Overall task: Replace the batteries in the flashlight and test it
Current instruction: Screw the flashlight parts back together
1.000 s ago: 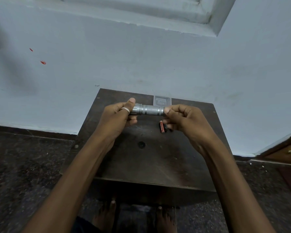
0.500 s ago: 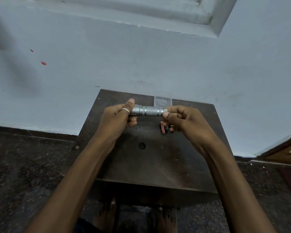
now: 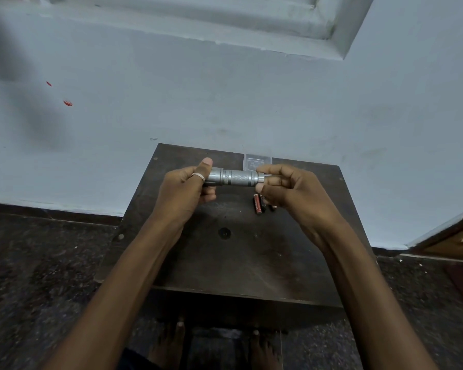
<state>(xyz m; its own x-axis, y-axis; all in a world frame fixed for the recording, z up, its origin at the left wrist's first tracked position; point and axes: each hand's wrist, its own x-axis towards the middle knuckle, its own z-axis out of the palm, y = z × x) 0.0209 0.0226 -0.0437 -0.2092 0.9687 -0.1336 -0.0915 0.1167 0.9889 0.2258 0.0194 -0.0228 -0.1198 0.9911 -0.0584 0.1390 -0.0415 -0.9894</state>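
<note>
Pale blue wall (image 3: 251, 102) backs a dark wooden bench (image 3: 251, 263) standing on a speckled floor. Above the bench, the left hand (image 3: 182, 193) curls its fingers round the head of the silver flashlight (image 3: 235, 178). The right hand (image 3: 292, 193) pinches the tail end, seemingly turning the cap. Loose batteries (image 3: 258, 205) lie on the bench below. The next move calls for freeing the cap without dropping it.

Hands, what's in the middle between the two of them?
In the head view, a ribbed silver metal flashlight bridges the gap: the left hand grips one end, the right hand pinches the other.
</note>
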